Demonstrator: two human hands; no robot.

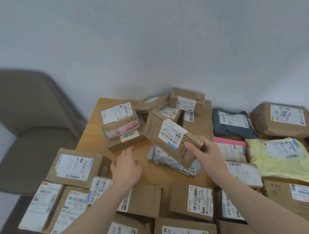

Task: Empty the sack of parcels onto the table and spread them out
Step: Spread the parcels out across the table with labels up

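The right hand (pixel 207 151) is clamped on the near corner of a brown cardboard parcel (pixel 172 139), which it holds tilted above the middle of the desk (pixel 93 135). Under this parcel lies a grey plastic mailer (pixel 165 160). The left hand (pixel 126 166) is apart from it, with relaxed fingers that hold nothing, and it hovers just beside a taped box (pixel 122 127) near the far left corner of the desk.

The sack itself I cannot see. The parcels are already on the desk: along the near edge and the right side they lie flat and side by side, but at the far edge a small heap of boxes (pixel 176 103) is still stacked one on another.

In my judgement, the risks are these. The grip is only on one corner, so the held parcel can turn and slip. The boxes at the left edge (pixel 43 205) seem to reach over it, and a push from the forearm could send them down toward the chair (pixel 29 127). If somebody pulls one box from the heap, the others can tumble.
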